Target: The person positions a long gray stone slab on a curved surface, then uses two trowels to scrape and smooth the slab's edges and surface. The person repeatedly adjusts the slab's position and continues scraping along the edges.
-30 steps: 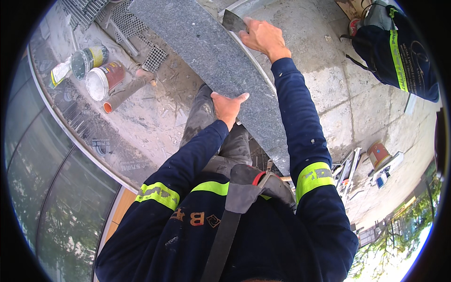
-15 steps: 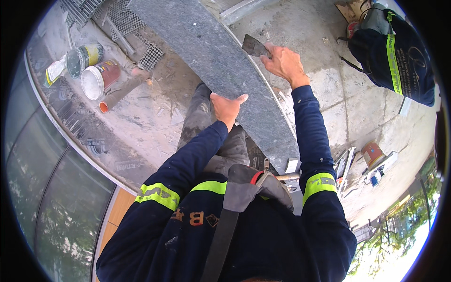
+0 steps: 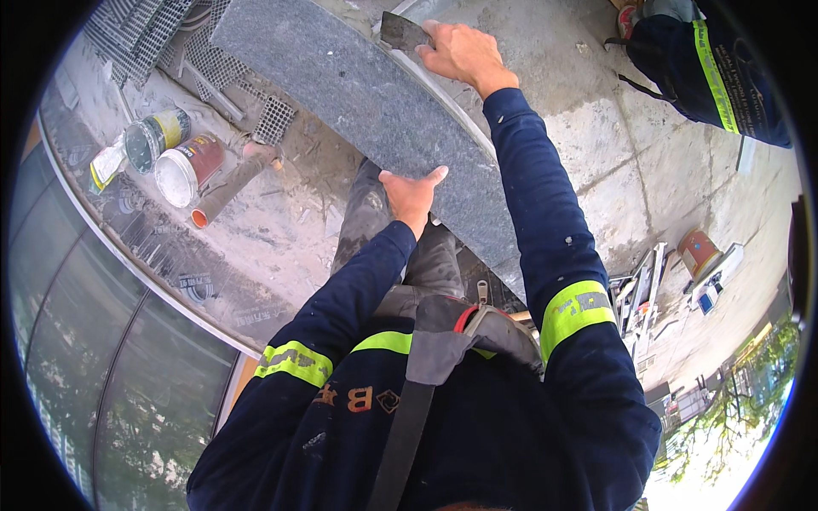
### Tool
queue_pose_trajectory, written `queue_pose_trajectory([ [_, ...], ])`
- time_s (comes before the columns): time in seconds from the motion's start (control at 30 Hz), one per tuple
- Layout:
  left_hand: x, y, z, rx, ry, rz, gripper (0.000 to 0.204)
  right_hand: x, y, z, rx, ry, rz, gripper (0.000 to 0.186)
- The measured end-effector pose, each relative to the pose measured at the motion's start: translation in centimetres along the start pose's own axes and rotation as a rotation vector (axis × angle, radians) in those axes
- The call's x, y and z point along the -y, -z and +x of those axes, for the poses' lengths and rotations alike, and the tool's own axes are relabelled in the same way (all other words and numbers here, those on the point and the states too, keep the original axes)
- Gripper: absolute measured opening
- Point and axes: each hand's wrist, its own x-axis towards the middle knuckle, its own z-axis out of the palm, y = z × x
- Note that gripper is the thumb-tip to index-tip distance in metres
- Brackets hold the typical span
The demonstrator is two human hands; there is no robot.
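Gripping the near edge of a long grey stone slab point(image 3: 375, 111), my left hand point(image 3: 411, 194) sits at the centre of the frame, fingers spread flat on the speckled top and thumb curled under the edge. That slab runs as a broad band from the upper left of the frame down toward the centre right, resting on a dusty concrete floor point(image 3: 281, 230).

At the far left, a curved glass wall point(image 3: 102, 341) fills the lower left of the frame. Just above it, in the upper left, a green-labelled can point(image 3: 158, 136) lies on its side beside a white-lidded red tub point(image 3: 189, 168), the two touching or nearly so. A brown tube point(image 3: 232, 183) lies just to their right, slanting toward the slab. Metal grating point(image 3: 145, 34) lies in the top left corner, next to the slab's far end.

At the top centre, my right hand point(image 3: 464, 55) closes around the handle of a flat trowel point(image 3: 402, 32), whose dark blade rests at the slab's far edge. Both my arms wear dark blue sleeves with yellow reflective bands.

In the upper right corner, another person's dark blue jacket with a yellow stripe point(image 3: 716, 64) shows. Lower at the right, an orange container point(image 3: 699, 253) stands on the paving beside a small white tool point(image 3: 716, 281).
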Motion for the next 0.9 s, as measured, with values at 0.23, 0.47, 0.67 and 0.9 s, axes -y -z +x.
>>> queue_pose_trajectory([
  [0.23, -0.7, 0.1, -0.6, 0.000, 0.015, -0.042, 0.111, 0.0, -0.8, 0.7, 0.006, -0.019, 0.010, 0.052],
  [0.47, -0.5, 0.1, -0.5, -0.006, 0.006, -0.017, 0.119, -0.3, -0.9, 1.6, -0.010, 0.012, -0.027, 0.054],
  [0.67, -1.7, 0.4, -1.3, 0.001, 0.047, 0.003, 0.119, -0.1, -0.4, 2.1, 0.046, 0.048, -0.027, 0.047],
  [0.9, -1.1, 0.2, -0.7, 0.005, 0.034, 0.004, 0.121, -1.7, 0.8, 1.2, 0.107, 0.117, -0.091, 0.042],
])
